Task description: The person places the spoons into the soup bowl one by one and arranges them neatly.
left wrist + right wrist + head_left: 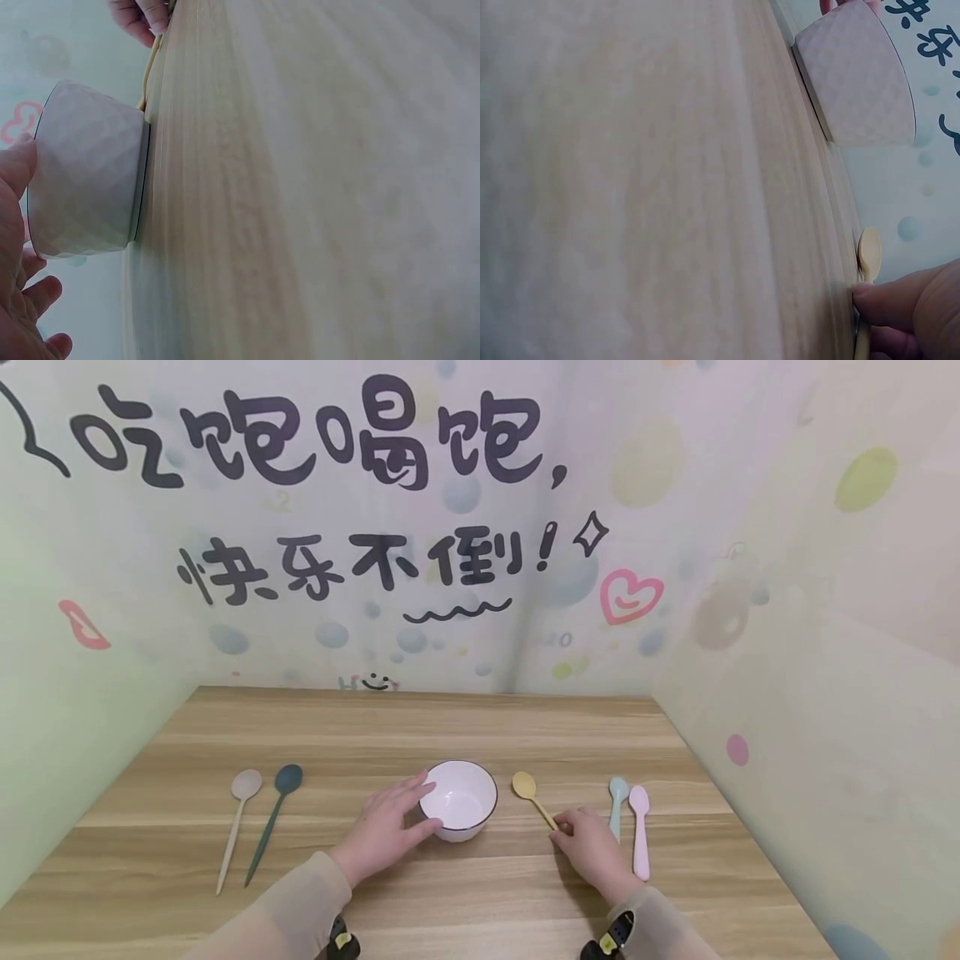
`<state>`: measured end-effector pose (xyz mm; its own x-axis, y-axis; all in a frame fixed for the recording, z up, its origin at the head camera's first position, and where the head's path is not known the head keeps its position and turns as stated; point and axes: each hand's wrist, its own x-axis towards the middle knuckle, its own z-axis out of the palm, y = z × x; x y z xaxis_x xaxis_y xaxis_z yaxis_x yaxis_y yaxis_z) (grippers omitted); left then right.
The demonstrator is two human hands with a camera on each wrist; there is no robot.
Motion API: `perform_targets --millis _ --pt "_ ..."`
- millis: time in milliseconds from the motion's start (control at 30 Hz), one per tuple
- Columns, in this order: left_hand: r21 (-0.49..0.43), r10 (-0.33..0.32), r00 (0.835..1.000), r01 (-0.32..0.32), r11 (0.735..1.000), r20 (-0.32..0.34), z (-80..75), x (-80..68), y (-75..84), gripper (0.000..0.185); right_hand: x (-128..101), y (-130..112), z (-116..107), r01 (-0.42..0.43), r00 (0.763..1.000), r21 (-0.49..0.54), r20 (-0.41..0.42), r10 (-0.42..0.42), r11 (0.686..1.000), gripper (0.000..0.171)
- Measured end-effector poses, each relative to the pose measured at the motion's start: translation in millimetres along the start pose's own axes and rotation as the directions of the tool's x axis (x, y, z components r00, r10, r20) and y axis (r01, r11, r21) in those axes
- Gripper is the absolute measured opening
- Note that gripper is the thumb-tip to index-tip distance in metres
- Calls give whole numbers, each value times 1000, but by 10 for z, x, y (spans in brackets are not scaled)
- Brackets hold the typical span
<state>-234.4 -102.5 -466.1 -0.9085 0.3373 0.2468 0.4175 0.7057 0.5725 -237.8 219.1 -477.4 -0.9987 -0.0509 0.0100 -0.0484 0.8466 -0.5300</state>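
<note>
A white bowl (459,802) with a dark rim and faceted outside stands upright on the wooden table. My left hand (387,824) holds it from the left, thumb at the near rim and index finger farther back. In the left wrist view, the other fingers of that hand stand off the bowl (90,172). To the right lies a yellow spoon (524,785), its head pointing away from me. My right hand (592,850) pinches its handle between thumb and fingers, low over the table. The handle's end is hidden under the hand.
A beige spoon (246,784) and a dark teal spoon (288,779) lie on the left. Right of my right hand are a light blue spoon (618,790), partly covered by it, and a pink spoon (640,835). Walls border the wooden table (480,910) behind and at both sides.
</note>
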Motion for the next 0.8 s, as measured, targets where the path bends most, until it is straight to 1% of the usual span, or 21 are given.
perform_targets --millis 300,467,567,700,800 --pt "7 -3 1000 3 1000 15 -14 -9 -2 59 22 -12 -8 -52 999 13 14 52 999 9" --pt "25 16 999 -17 1000 28 -47 -62 5 57 12 -13 -23 -61 998 25 16 60 998 9" --pt "37 32 999 -33 999 32 -54 -82 2 56 13 -10 -50 -73 997 24 37 72 997 8" --pt "51 39 999 -40 998 26 -51 -81 16 54 13 -22 -93 -82 994 -8 69 82 997 10" --pt "58 30 999 -31 998 18 -55 -84 36 52 12 -33 -108 -76 993 -28 87 78 997 11"
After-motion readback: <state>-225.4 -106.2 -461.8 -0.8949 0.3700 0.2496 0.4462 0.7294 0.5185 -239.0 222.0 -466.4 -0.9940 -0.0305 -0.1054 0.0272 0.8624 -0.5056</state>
